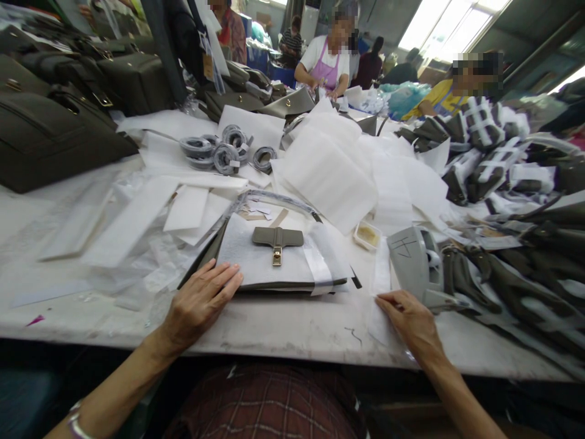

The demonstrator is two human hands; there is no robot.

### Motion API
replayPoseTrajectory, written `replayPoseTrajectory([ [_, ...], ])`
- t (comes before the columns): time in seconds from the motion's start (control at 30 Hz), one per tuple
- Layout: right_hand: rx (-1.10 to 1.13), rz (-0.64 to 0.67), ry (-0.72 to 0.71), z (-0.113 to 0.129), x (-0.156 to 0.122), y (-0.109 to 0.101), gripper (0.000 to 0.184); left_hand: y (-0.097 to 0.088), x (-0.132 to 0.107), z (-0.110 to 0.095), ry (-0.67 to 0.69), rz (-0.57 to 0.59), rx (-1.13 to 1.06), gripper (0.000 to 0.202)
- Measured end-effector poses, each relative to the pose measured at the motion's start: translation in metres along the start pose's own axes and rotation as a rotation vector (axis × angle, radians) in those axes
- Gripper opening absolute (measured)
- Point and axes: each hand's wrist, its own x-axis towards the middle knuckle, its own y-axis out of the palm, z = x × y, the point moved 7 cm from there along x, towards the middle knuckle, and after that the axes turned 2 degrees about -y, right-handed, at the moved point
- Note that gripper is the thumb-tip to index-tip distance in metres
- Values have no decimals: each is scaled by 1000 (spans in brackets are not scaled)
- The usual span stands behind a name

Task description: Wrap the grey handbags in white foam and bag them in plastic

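Note:
A dark olive handbag [287, 285] lies flat in front of me, its front covered by a white foam sheet [247, 259]. A flap with a gold clasp [276, 255] shows through the sheet, and a strip of white tape [319, 268] runs over the right side. The bag's handle [283, 196] is wrapped in clear film. My left hand [201, 305] rests open on the bag's lower left corner, fingers extended. To the right, my right hand [409, 320] pinches a thin white strip [382, 277] beside a grey tape dispenser [414, 259].
Wrapped strap coils [226, 157] and loose white foam sheets [329, 171] cover the table's far side. Dark bags stand at left [55, 134], and several wrapped ones pile up at right [489, 152]. A small clear box [367, 235] sits behind the dispenser. Co-workers [325, 61] are across the table.

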Motion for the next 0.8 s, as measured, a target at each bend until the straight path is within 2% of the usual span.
replayPoseTrajectory([
  [0.17,63,-115,13,11,2,-18,44,-1,2,0,-10,-16,-20,44],
  [0.23,138,-159,-1,27,2,-27,39,-5,4,2,-31,-41,-34,45],
  [0.3,241,-128,-47,50,0,-25,31,-9,8,4,-72,-72,-50,46],
  [0.37,361,-34,-123,83,-4,-10,23,-13,13,7,-132,-93,-71,48],
  [0.47,510,147,-289,144,-16,29,15,-15,18,14,-249,-107,-110,49],
  [0.57,551,312,-497,199,-33,69,12,-18,18,19,-329,-142,-143,46],
  [0.63,528,370,-612,221,-41,85,10,-19,17,21,-360,-152,-152,45],
  [0.73,541,361,-631,222,-38,85,12,-17,14,23,-398,-151,-164,44],
  [0.8,567,281,-516,201,-26,74,12,-16,12,24,-414,-159,-182,45],
])
